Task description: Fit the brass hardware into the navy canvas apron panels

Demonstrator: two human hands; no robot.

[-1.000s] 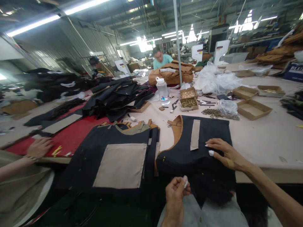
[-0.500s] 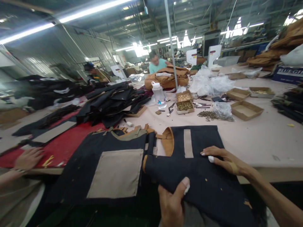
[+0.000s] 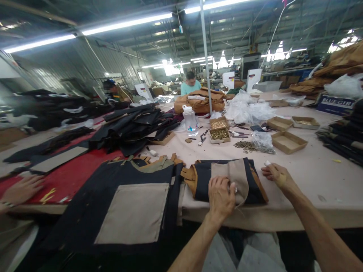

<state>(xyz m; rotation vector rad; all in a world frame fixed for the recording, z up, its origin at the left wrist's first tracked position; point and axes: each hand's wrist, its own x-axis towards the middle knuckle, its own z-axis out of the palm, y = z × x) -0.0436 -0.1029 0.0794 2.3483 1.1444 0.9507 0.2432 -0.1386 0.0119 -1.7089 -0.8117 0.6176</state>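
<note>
A dark apron-like garment (image 3: pixel 202 187) with tan trim lies folded into a compact bundle near the table's front edge, its beige pocket (image 3: pixel 241 174) facing up. My left hand (image 3: pixel 222 196) presses on the bundle, fingers bent over the beige cloth and thumb at its right side. Just right of the bundle is my right hand (image 3: pixel 279 177), loosely curled with fingers partly apart and nothing visible in it. White wraps cover some of my fingertips. Left of the bundle, another dark garment (image 3: pixel 96 200) with a large beige pocket lies spread, hanging over the edge.
Another person's hand (image 3: pixel 24 189) rests on the red surface (image 3: pixel 66 173) at left. Behind are a dark fabric pile (image 3: pixel 133 126), a water bottle (image 3: pixel 190 122), boxes of brass fittings (image 3: pixel 219 135), loose rings (image 3: pixel 244 146) and a shallow box (image 3: pixel 289 142). A pole (image 3: pixel 206 56) rises from the table.
The right-hand garment, spread over the table edge before, is now folded up on the table with its pocket on top. My left hand moved up onto it; my right hand came off it.
</note>
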